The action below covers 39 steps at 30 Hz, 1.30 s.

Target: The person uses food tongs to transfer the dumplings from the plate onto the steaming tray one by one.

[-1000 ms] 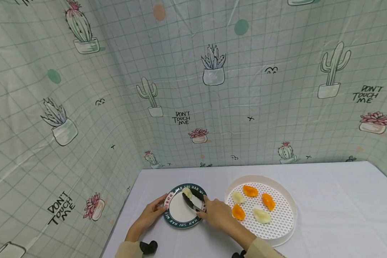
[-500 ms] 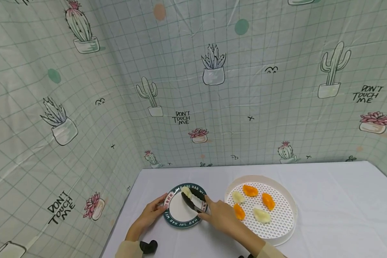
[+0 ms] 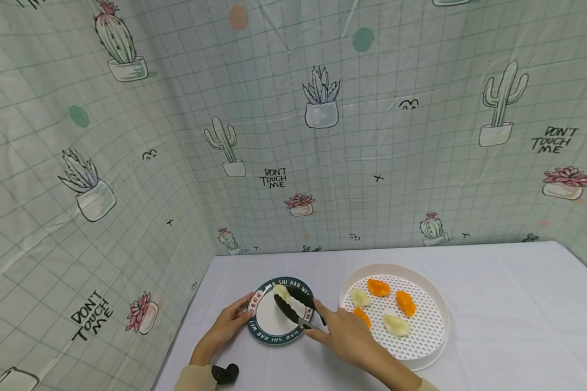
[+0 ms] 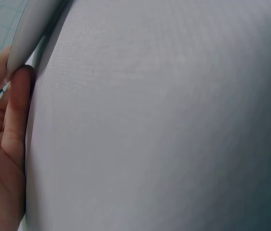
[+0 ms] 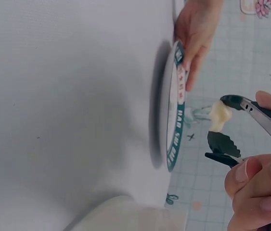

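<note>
In the head view my left hand (image 3: 227, 325) grips the left rim of a round plate (image 3: 275, 321) with a green lettered border. The left wrist view shows the thumb above the rim and a finger (image 4: 17, 106) under it. My right hand (image 3: 344, 332) holds black-tipped tongs (image 3: 287, 310) over the plate, their arms spread. A pale yellow piece (image 3: 281, 293) is at the tong tips. From the right wrist, this pale piece (image 5: 220, 115) touches one tip above the plate; whether the other tip touches it, I cannot tell.
To the right stands a round white perforated tray (image 3: 440, 326) bearing orange pieces (image 3: 406, 303) and pale pieces (image 3: 396, 325). My right forearm passes over its front left edge. A white cloth covers the table (image 3: 509, 304), with a patterned curtain (image 3: 372, 136) behind.
My right hand has drawn slightly back to the right, and the tong arms look spread wider. The pale piece stays near the tips over the plate. The left hand has kept its place.
</note>
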Tool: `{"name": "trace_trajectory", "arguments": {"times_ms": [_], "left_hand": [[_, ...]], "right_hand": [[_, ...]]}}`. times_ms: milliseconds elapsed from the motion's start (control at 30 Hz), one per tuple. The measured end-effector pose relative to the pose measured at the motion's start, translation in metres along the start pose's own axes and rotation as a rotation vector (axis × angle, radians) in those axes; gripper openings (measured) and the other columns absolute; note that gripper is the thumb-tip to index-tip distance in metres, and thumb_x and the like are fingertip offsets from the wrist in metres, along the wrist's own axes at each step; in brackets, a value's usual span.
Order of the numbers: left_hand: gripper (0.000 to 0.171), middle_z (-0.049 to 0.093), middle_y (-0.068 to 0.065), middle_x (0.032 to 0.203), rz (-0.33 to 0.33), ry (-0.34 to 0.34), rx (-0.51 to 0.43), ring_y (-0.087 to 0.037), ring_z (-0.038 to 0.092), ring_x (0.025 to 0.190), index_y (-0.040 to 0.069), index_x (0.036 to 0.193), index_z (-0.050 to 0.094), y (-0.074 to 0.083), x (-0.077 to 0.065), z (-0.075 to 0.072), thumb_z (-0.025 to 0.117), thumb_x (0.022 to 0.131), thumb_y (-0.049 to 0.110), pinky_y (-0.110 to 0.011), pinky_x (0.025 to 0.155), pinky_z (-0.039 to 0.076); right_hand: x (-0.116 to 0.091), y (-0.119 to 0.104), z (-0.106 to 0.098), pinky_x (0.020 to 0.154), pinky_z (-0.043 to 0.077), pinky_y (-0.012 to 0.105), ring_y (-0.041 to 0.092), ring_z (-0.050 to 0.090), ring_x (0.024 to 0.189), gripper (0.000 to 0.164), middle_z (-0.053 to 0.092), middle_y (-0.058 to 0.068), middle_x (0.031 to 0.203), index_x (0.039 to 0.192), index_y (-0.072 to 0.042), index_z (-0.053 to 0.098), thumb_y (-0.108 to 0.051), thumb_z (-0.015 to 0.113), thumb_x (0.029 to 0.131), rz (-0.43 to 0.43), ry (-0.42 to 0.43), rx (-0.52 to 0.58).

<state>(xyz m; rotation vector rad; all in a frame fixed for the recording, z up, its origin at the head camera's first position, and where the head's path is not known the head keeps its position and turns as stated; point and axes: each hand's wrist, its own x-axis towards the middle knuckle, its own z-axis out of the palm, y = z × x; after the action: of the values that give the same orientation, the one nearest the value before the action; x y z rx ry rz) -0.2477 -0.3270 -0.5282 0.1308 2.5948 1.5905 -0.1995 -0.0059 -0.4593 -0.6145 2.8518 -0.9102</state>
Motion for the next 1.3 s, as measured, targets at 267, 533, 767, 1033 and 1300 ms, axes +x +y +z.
{"name": "trace_trajectory", "arguments": {"times_ms": [267, 533, 767, 1033, 1300], "left_hand": [[0.054, 0.05, -0.029, 0.14, 0.003, 0.003, 0.003, -0.017, 0.058, 0.092, -0.003, 0.147, 0.044, -0.001, 0.0, 0.001, 0.063, 0.098, 0.011, -0.023, 0.083, 0.045], [0.053, 0.051, -0.027, 0.14, -0.007, 0.022, 0.0, -0.013, 0.057, 0.089, -0.004, 0.146, 0.045, -0.003, 0.0, 0.0, 0.063, 0.098, 0.01, -0.021, 0.083, 0.044], [0.053, 0.052, -0.027, 0.138, 0.001, 0.016, 0.0, -0.016, 0.055, 0.089, -0.004, 0.146, 0.045, -0.003, 0.0, 0.002, 0.063, 0.098, 0.01, -0.022, 0.082, 0.044], [0.052, 0.051, -0.027, 0.139, -0.002, 0.012, 0.005, -0.017, 0.055, 0.09, -0.005, 0.146, 0.044, -0.003, 0.0, 0.004, 0.062, 0.099, 0.007, -0.022, 0.082, 0.044], [0.051, 0.052, -0.026, 0.139, -0.011, 0.032, 0.018, -0.018, 0.054, 0.086, -0.003, 0.145, 0.046, 0.001, 0.0, 0.004, 0.063, 0.098, 0.008, -0.023, 0.079, 0.044]], "right_hand": [[-0.016, 0.005, -0.012, 0.047, 0.038, 0.03, 0.014, 0.043, 0.054, 0.079, 0.048, 0.0, 0.062, 0.148, -0.01, 0.049, -0.062, 0.062, 0.089, -0.005, 0.003, 0.039], [-0.034, 0.011, -0.028, 0.05, 0.039, 0.029, 0.014, 0.045, 0.057, 0.081, 0.064, 0.009, 0.08, 0.149, -0.014, 0.049, -0.065, 0.06, 0.088, 0.025, -0.014, 0.07], [-0.054, 0.021, -0.044, 0.055, 0.038, 0.031, 0.016, 0.045, 0.066, 0.079, 0.061, 0.002, 0.077, 0.147, -0.019, 0.052, -0.066, 0.063, 0.086, 0.073, 0.001, 0.1], [-0.077, 0.046, -0.066, 0.066, 0.045, 0.036, 0.014, 0.049, 0.073, 0.076, 0.067, 0.003, 0.092, 0.148, -0.017, 0.051, -0.063, 0.063, 0.088, 0.063, -0.024, 0.062], [-0.097, 0.071, -0.084, 0.084, 0.05, 0.051, 0.02, 0.059, 0.097, 0.077, 0.063, 0.015, 0.128, 0.148, -0.016, 0.05, -0.063, 0.063, 0.088, 0.094, -0.052, 0.056]]}}
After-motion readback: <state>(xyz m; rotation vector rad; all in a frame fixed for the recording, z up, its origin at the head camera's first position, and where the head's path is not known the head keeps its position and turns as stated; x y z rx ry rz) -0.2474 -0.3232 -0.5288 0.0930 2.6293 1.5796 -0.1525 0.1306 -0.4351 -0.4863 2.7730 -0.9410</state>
